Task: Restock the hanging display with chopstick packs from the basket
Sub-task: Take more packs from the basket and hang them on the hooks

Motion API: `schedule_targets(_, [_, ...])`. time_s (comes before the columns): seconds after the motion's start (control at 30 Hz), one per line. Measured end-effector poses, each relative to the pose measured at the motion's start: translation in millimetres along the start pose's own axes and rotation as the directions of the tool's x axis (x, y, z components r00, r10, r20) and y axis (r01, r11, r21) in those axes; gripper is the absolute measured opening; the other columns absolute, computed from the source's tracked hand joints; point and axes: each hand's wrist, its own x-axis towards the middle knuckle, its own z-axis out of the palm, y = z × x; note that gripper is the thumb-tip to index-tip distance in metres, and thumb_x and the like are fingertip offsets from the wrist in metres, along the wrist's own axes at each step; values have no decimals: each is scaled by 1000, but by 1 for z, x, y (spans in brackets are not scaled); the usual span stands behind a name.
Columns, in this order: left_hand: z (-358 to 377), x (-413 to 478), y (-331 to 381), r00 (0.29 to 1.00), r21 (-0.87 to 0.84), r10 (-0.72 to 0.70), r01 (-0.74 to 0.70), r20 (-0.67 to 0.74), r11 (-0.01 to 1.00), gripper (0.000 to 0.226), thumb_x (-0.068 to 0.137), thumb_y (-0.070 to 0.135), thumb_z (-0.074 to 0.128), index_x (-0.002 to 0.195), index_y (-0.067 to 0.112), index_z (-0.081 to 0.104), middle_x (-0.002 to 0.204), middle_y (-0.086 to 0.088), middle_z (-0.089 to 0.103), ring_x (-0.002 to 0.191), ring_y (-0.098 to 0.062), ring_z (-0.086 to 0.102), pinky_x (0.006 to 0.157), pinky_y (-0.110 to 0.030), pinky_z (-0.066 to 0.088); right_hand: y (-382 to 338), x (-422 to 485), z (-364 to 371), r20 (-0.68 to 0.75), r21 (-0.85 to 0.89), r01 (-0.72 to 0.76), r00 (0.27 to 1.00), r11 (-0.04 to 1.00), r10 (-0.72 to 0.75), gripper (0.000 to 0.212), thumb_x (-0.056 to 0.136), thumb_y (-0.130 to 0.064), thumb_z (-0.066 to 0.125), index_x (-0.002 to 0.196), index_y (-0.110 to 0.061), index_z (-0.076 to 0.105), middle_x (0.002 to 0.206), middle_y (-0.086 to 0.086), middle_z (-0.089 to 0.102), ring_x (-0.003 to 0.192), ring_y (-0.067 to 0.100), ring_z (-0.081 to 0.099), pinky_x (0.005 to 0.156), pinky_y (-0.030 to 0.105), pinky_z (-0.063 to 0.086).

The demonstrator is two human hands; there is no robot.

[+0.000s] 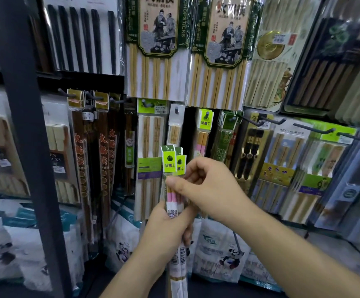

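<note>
Backdrop: hanging display (272, 121), its pegs crowded with packaged chopsticks, fills your view; a dark upright post (28, 136) stands at the left.
Stock: chopstick packs (173, 166), slim with yellow-green header cards, stand upright as a bundle between your hands, in front of the display's lower row.
Left grip: your left hand (166, 226) wraps round the bundle's middle.
Right grip: your right hand (209, 188) pinches the front pack just under its header, thumb on its face.
Nearby: a matching pack (205, 134) hangs on a peg just behind the bundle, to its right; wide bamboo packs (157, 50) hang above; panda-printed bags (224, 257) sit below.
</note>
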Motion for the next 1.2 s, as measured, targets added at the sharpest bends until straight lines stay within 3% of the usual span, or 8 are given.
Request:
schedule_targets(0.1, [1,-2,0,1000,-26,3,-2,11,1000,23,67,41,75,67,23,60,50,-8,47,41,-18,44,44,-30,41,2,1,3,-3,55,-24,1000,998,24,33,76,-42,88,83,-19,66,67,-4,67,62,5,62,60,23,55])
schedule_targets(0.33, [0,-8,9,998,-110,-11,18,56,994,49,93,51,61,101,2,60,66,-13,61,52,-22,59,50,-32,51,3,5,-2,-47,180,-81,995,980,90,24,81,-29,87,88,-13,71,67,-6,69,61,4,63,58,18,52])
schedule_targets(0.5, [1,-13,15,998,-243,-39,49,46,969,51,85,48,64,103,0,58,70,-17,57,52,-24,57,48,-31,51,-3,0,-4,125,371,-206,977,906,171,32,80,-34,83,93,-7,74,73,11,70,52,27,58,46,30,51])
schedule_targets(0.63, [0,-14,17,1000,-327,-26,26,5,945,59,79,49,68,105,-5,63,76,-22,65,58,-30,67,51,-34,57,-6,1,-8,187,421,-227,969,878,160,13,90,-24,76,89,-11,74,77,16,64,49,25,53,45,28,47])
schedule_targets(0.73, [-2,-10,13,998,-351,-30,10,-49,936,55,81,47,66,110,0,68,90,-24,75,73,-37,74,63,-41,62,-10,4,-10,71,377,-153,988,914,136,12,95,-21,72,84,-17,75,75,5,67,58,14,58,49,21,48])
schedule_targets(0.8, [-6,-7,10,995,-269,-14,-14,-102,963,51,77,53,67,97,6,74,94,-20,77,81,-34,76,70,-43,62,-15,10,-15,-66,325,-84,992,942,111,16,97,-23,69,85,-19,77,73,-2,71,64,10,63,55,22,50])
schedule_targets(1.0, [-11,-5,7,991,-171,76,-95,-112,981,29,80,56,66,71,29,63,67,-1,53,57,-16,52,54,-28,51,-35,35,-31,-353,258,-15,929,966,109,29,100,-25,64,74,-25,76,68,-1,66,65,13,58,66,32,52])
schedule_targets(1.2, [-12,-4,7,995,-269,71,-88,-73,959,47,76,52,72,98,14,57,64,1,46,50,-13,42,46,-28,41,-34,46,-30,-413,318,-24,896,948,162,35,99,-23,62,82,7,63,74,22,55,65,24,48,75,33,50])
